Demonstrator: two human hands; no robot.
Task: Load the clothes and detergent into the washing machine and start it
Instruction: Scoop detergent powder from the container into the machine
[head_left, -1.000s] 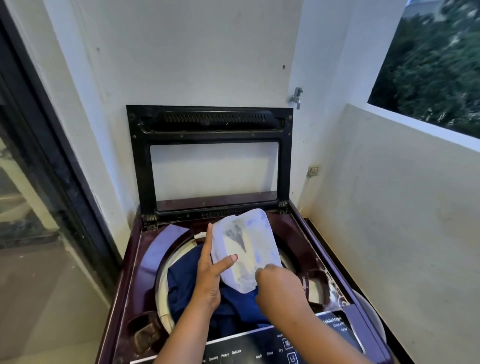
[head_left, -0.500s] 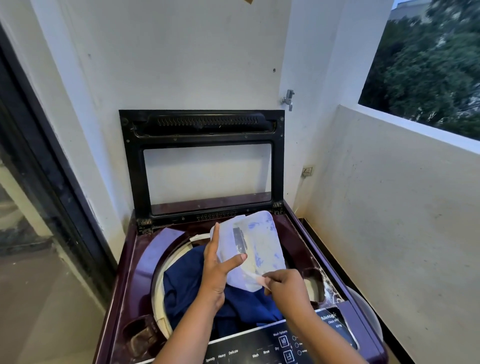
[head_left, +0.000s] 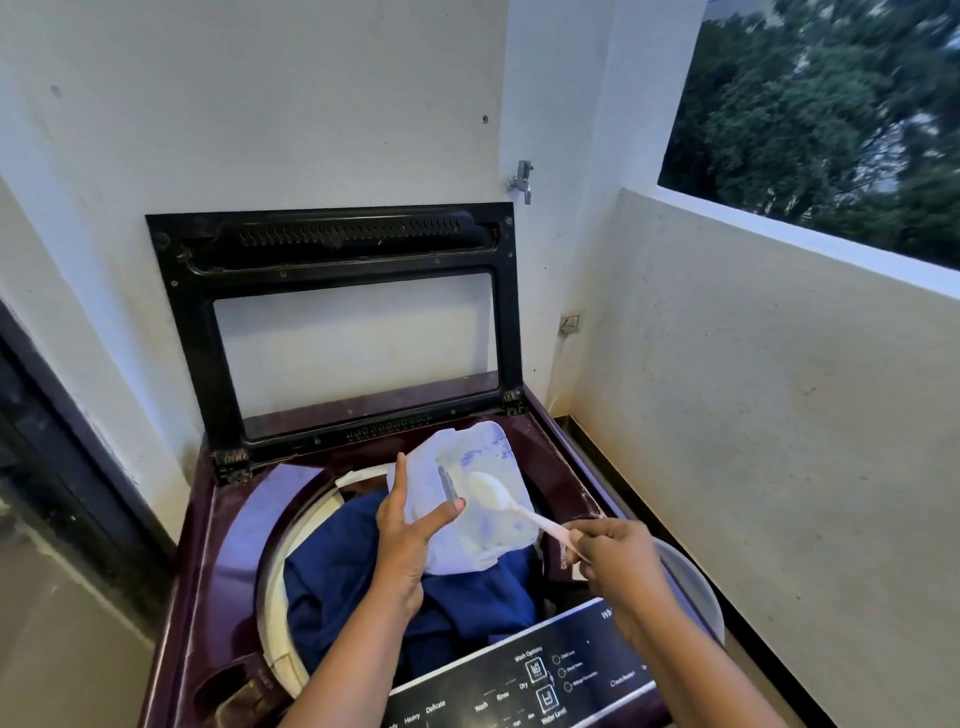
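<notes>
A maroon top-loading washing machine (head_left: 208, 561) stands with its black-framed lid (head_left: 337, 249) raised against the wall. Dark blue clothes (head_left: 337, 577) fill the drum. My left hand (head_left: 410, 530) holds a white and blue detergent pouch (head_left: 478, 540) over the drum, thumb pressed on its front. My right hand (head_left: 613, 561) pinches the handle of a pale pink plastic spoon (head_left: 498, 499). The spoon's bowl carries white powder and hovers just in front of the pouch. The control panel (head_left: 519, 680) runs along the machine's near edge.
A white wall rises behind the lid, with a metal tap (head_left: 522, 179) at its right corner. A low cream parapet wall (head_left: 753, 415) closes the right side. A pale tub rim (head_left: 696, 587) shows behind my right hand. A dark door frame (head_left: 62, 467) lines the left.
My right hand has drawn back from the pouch's lower edge and now shows the spoon with powder, lifted out in front of the pouch. My left hand stays on the pouch.
</notes>
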